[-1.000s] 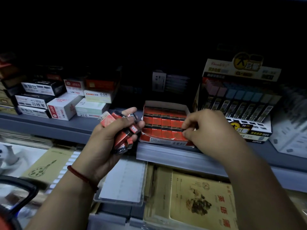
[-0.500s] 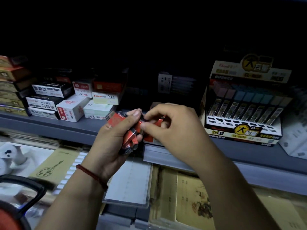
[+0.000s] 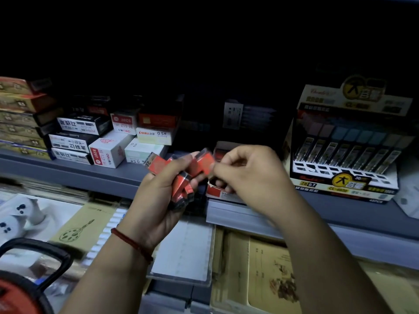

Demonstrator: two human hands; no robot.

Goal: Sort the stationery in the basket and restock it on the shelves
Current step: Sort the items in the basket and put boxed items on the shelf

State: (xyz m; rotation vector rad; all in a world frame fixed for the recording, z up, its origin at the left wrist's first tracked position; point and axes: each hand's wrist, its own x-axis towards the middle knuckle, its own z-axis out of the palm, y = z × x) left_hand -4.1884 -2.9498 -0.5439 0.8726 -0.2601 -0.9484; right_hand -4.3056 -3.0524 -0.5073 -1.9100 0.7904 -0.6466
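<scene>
Grey shelf, dimly lit. At centre before it, the left hand grips a bundle of small red cases, fingers curled round them. At the bundle's 2 o'clock, the right hand pinches the uppermost case. Red tray behind; lead display box at 3 o'clock; basket handle at 8 o'clock.

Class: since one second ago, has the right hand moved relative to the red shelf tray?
Yes: the right hand went left, from the red tray to the cases in the left hand.
</scene>
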